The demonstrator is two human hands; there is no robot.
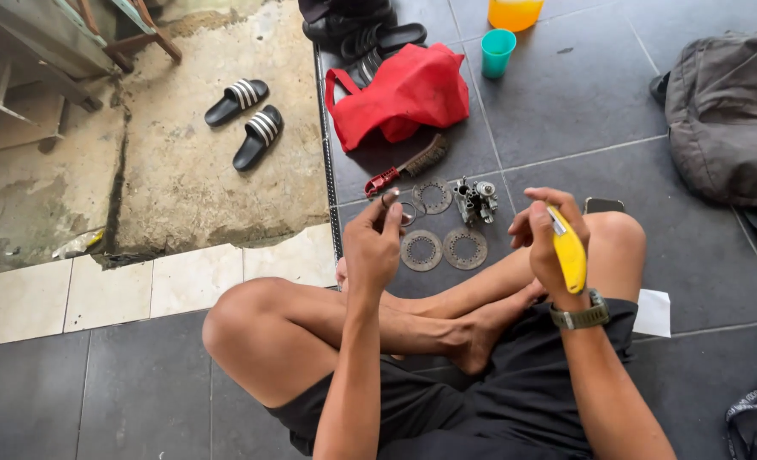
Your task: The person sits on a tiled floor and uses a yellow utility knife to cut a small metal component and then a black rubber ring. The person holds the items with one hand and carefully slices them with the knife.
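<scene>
Currently a small round metal ring (390,198) sits pinched between thumb and fingertips of the left hand (371,247), raised above the crossed legs and over the dark floor tiles (566,102). The right hand (549,238) is closed in a full grip around a yellow utility knife (569,251), its tip pointing up and toward the ring; a watch (581,317) sits on that wrist. Judgement: any scraping on so small a part goes best with the ring held firm at its edge, the blade kept shallow and moved away from the pinching fingers, since the fingertips lie close to the working edge. Whether the blade is extended cannot be told from this view. On the tiles just beyond the hands lie two flat perforated discs (442,249), a toothed ring gasket (432,196), a small carburettor-like metal part (475,201) and a red-handled wire brush (408,166). Farther out are a red cloth bag (404,92), a teal cup (497,52), an orange container (515,13), a grey backpack (728,111) at the right, and a pair of black striped sandals (246,119) on the bare concrete to the left. A phone (603,204) lies beside the right knee.
</scene>
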